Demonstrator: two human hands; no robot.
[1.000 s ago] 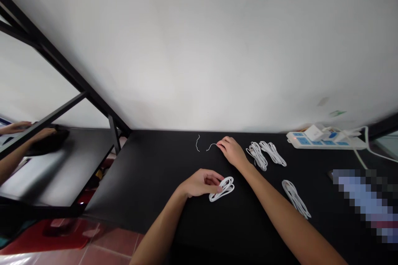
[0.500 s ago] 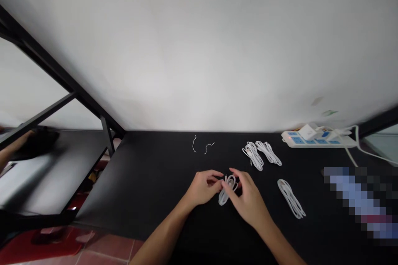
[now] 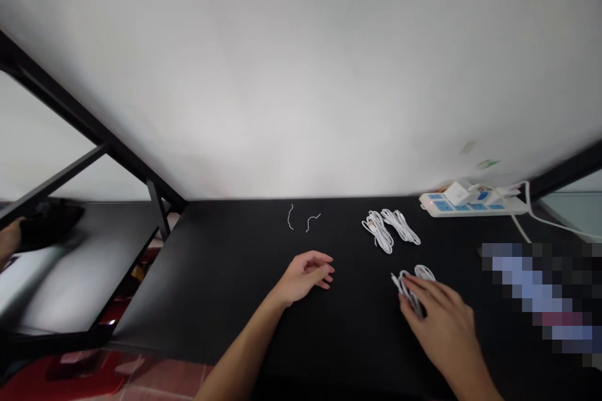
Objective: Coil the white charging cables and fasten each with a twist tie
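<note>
My right hand [image 3: 439,316] grips a coiled white cable [image 3: 402,283] between thumb and fingers, on the right part of the black table. Partly hidden behind that hand lies another coiled white cable [image 3: 424,272]. My left hand [image 3: 308,277] rests over the middle of the table with loosely curved fingers, open and holding nothing. Beyond it are two thin, wavy white ties [image 3: 290,218], lying apart from each other. Farther back on the right, a white cable bundle [image 3: 379,232] lies beside a second such bundle [image 3: 401,226].
A white power strip [image 3: 470,208] with plugged-in adapters and cords stands against the wall at the back right. A blurred-out object [image 3: 536,291] lies on the right. At far left, another person's hand [image 3: 10,238] touches a black item behind a dark metal frame [image 3: 126,166].
My right hand has carried the coiled cable from the middle to the right, beside the cable lying there. My left hand has let go and stays nearly in place.
</note>
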